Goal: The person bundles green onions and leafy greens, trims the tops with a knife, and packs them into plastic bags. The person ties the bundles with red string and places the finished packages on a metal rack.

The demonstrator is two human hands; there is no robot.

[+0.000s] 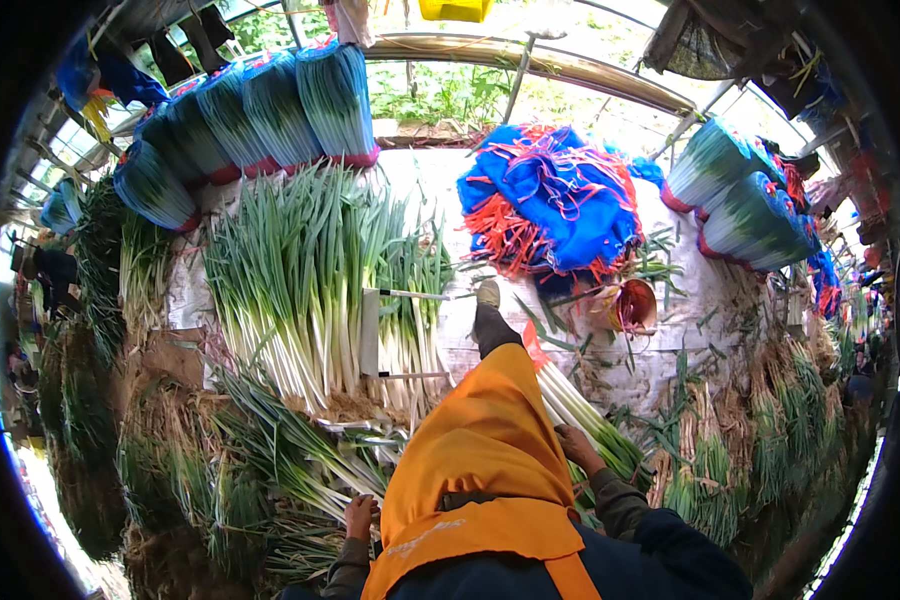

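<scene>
My left hand [360, 516], fingers curled, is low beside my orange apron [480, 442], at the ends of loose green onion stalks [322, 472]. Whether it grips any of them is hard to see. On the other side, my right hand [579, 448] touches a bundle of green onions [581, 405], whose white ends point away from me into a red-orange wrap [534, 346]. My sleeve and the apron hide part of that grip. Ahead on the left, a wide row of green onions [300, 285] lies with leaves pointing away and roots towards me.
A pale bracket-like frame [370, 330] sits over the row. Blue net bags [547, 195] with red ties are heaped ahead, near an orange-brown container [634, 306]. Packed bundles stand at back left [337, 105] and right [757, 217]. Untrimmed onions [709, 450] lie at right.
</scene>
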